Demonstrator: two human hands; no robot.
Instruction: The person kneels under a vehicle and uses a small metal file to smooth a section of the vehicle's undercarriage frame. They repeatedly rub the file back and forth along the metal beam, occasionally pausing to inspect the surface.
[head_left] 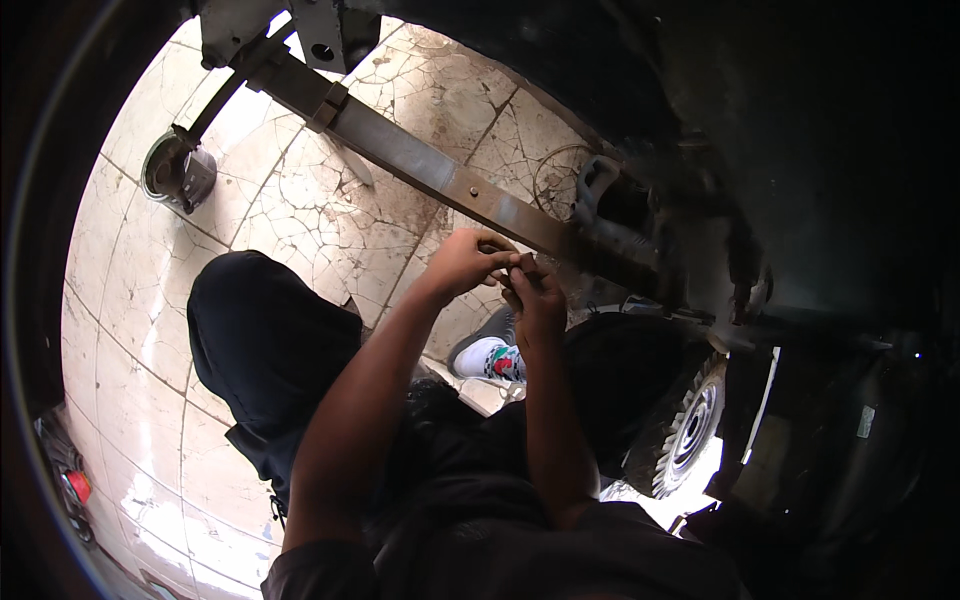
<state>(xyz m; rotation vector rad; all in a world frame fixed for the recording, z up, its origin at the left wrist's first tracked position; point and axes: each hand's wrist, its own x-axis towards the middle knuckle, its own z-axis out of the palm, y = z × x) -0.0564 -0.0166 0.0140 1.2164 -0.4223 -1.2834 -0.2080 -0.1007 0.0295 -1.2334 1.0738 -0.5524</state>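
Note:
My left hand (466,264) and my right hand (538,303) meet in front of me, fingertips pinched together. Between them is a small brownish piece (526,262), too small and dark to name. Both hands are closed at the fingertips around it. Just beyond them, a long flat metal leaf spring (395,150) runs diagonally from upper left to lower right. It has a clamp band (328,107) near its far end and a small bolt head (474,191) along its face. Neither hand visibly grips the spring.
A metal can (180,172) hangs or stands at the far left; I cannot tell which. A bracket with a hole (322,50) is at the top. Dark vehicle underbody covers the right side, with a wheel (694,425) lower right. Cracked floor tiles (300,200) lie below.

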